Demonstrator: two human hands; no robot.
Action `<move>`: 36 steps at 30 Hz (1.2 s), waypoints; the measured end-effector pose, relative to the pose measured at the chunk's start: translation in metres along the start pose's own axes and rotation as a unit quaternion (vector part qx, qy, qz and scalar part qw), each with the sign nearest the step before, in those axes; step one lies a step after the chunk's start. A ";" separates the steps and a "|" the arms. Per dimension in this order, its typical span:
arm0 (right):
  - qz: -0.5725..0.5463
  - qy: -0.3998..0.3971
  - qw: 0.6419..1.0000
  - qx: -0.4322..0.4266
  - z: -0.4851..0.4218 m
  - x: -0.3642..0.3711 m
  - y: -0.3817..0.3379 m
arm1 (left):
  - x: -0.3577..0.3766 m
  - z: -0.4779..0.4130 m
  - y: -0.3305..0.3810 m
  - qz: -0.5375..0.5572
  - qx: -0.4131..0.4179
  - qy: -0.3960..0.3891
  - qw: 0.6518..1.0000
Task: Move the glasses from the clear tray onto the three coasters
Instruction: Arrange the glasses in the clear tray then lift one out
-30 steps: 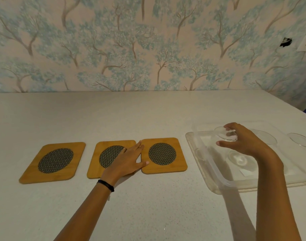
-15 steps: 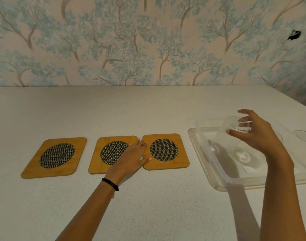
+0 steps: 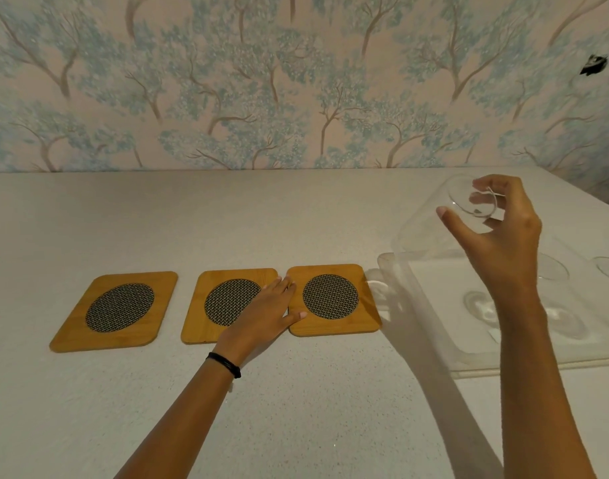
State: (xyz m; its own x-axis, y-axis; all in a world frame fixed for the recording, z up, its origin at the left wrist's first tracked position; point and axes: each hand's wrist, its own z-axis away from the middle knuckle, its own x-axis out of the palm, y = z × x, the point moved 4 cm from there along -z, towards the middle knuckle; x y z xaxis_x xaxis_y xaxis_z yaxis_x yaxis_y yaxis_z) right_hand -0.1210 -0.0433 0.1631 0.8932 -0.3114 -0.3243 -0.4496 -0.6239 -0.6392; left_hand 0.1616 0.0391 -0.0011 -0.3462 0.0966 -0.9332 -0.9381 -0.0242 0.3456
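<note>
Glass (image 3: 470, 210) in R hand (image 3: 500, 243) above clear tray (image 3: 417, 305) (L hand (image 3: 265, 312) flat on coasters (image 3: 334, 300)).

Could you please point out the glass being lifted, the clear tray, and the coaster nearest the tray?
lifted glass (image 3: 469, 210), head view, on its clear side wall near the rim.
clear tray (image 3: 431, 326), head view, on its near-left wall.
right coaster (image 3: 330, 301), head view, on its dark woven centre.

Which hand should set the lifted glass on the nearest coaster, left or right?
Right. The right hand already grips the glass above the clear tray, beside the nearest coaster. The left hand lies flat across the middle coaster, holding nothing.
</note>
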 end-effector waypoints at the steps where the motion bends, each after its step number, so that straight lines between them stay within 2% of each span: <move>1: -0.012 0.002 1.000 0.000 0.002 0.006 -0.004 | 0.000 0.000 0.000 -0.002 0.000 -0.001 1.000; 5: -0.055 -0.020 0.998 0.009 0.014 0.036 -0.019 | -0.001 0.000 0.001 -0.001 -0.001 0.002 1.000; 10: -0.091 -0.112 0.989 0.038 0.035 0.078 -0.023 | -0.001 0.001 0.001 -0.005 -0.002 0.002 1.000; 16: -0.070 -0.190 0.978 0.045 0.056 0.110 -0.021 | 0.000 0.000 0.001 -0.006 0.000 0.006 1.000; 27: -0.057 -0.225 0.972 0.041 0.071 0.130 -0.015 | -0.002 0.000 0.002 -0.001 0.005 0.012 1.000; 36: -0.059 -0.214 0.974 0.047 0.069 0.129 -0.010 | 0.000 -0.001 0.000 -0.006 0.007 0.012 1.000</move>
State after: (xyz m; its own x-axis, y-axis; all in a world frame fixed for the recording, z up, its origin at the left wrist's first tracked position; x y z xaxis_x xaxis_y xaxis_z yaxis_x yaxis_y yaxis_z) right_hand -0.0010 -0.0273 0.0794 0.8647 0.0981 -0.4927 -0.3600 -0.5629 -0.7440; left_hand 0.1611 0.0381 -0.0011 -0.3361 0.0724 -0.9390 -0.9417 -0.0102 0.3363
